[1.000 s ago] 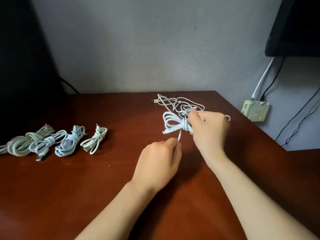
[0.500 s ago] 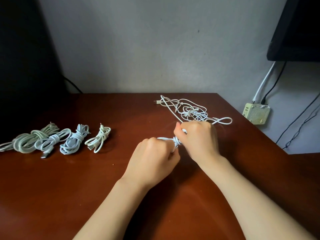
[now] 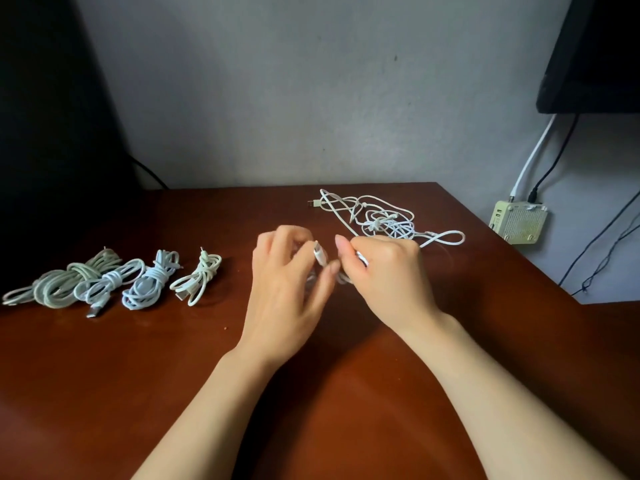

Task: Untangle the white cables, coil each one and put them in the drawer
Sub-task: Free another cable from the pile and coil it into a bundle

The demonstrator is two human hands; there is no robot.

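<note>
Between my two hands is a small white cable coil [image 3: 320, 259], mostly hidden by the fingers. My left hand [image 3: 287, 289] holds its plug end between thumb and fingers. My right hand [image 3: 384, 271] grips the coil from the right, fingers curled round it. Just behind my right hand a tangle of white cables [image 3: 384, 220] lies on the brown table [image 3: 173, 375], with one loop trailing to the right. Several coiled cables [image 3: 117, 282] lie in a row at the table's left. No drawer is in view.
A pale adapter box [image 3: 517, 221] hangs on the wall beyond the table's right edge, with white and black leads running up to a dark screen [image 3: 595, 53]. A dark shape [image 3: 52, 133] stands at the back left.
Both hands have drawn together with the coil, lower and closer to me, away from the tangle. The left hand has moved from the cable's loose end up to the coil.
</note>
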